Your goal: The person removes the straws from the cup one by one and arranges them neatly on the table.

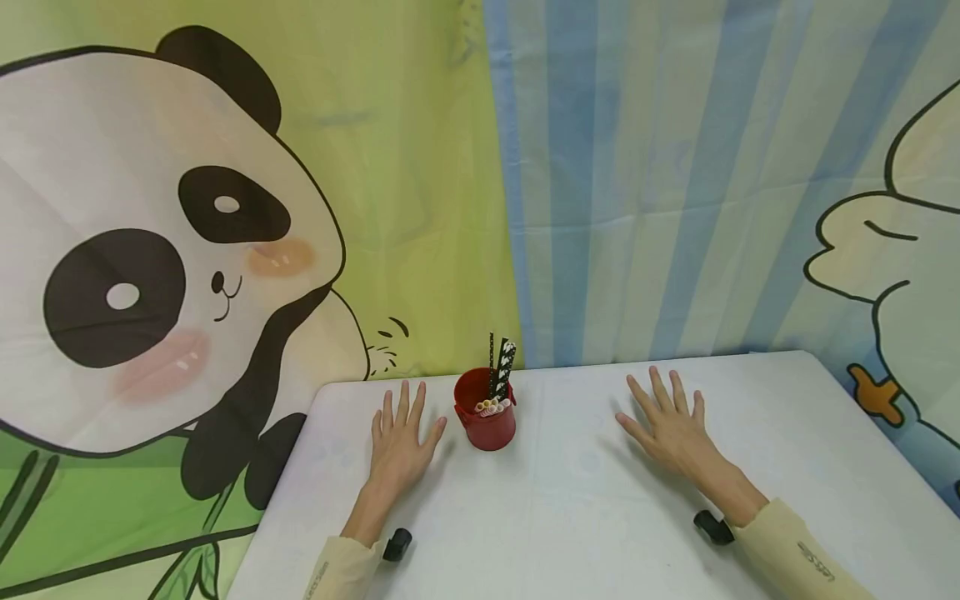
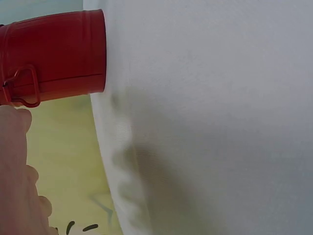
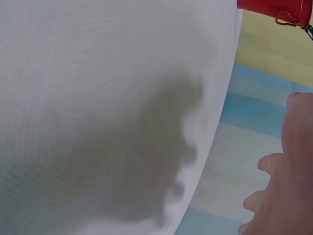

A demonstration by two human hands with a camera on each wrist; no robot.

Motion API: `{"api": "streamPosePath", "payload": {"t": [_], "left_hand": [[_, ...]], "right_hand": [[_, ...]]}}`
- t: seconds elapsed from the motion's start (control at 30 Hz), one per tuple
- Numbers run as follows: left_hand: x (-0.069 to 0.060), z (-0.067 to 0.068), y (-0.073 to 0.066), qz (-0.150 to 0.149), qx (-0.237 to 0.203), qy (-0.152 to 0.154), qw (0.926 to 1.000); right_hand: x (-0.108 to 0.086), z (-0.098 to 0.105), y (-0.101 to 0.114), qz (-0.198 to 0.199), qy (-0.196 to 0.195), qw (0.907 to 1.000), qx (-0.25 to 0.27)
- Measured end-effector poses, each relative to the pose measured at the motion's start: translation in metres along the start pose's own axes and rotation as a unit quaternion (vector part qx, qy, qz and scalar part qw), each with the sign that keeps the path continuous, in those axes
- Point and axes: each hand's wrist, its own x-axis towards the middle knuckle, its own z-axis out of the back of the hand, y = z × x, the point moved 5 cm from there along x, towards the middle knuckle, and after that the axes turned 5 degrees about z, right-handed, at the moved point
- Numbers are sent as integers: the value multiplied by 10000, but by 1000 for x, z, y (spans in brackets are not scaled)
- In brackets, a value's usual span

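A red bucket (image 1: 491,429) stands upright near the table's back edge, holding black patterned straws (image 1: 505,371) and several pale rolled pieces (image 1: 492,407). Just left of it my left hand (image 1: 400,454) is spread with straight fingers, holding nothing; the thumb points toward the bucket. My right hand (image 1: 675,433), also spread and empty, is farther off on the bucket's right. In the left wrist view the bucket (image 2: 58,54) shows its wire handle, close to my left hand (image 2: 17,171). The right wrist view has the bucket (image 3: 279,7) at the top corner and my right hand (image 3: 288,171) below.
The white table (image 1: 555,517) spans the area under both hands. Behind it hang a green curtain with a panda print (image 1: 112,250) and a blue striped curtain (image 1: 637,183). A black wrist device (image 1: 397,544) is on the left arm, another (image 1: 713,527) on the right.
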Motion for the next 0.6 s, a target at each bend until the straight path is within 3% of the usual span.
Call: {"api": "streamPosePath", "payload": {"t": [0.27,0.47,0.6], "left_hand": [[-2,1,0,-244,-194,-102,9995],[-3,-2,-3,-343,-149,169,9992],[-2,-2,-12,-434,-286,340,9981]], "right_hand": [[1,3,1,-47,-82,9999,79],[-2,0,-1,-61,-40,9998,165],[-3,-2,-1,-28,4,9998,185]]}}
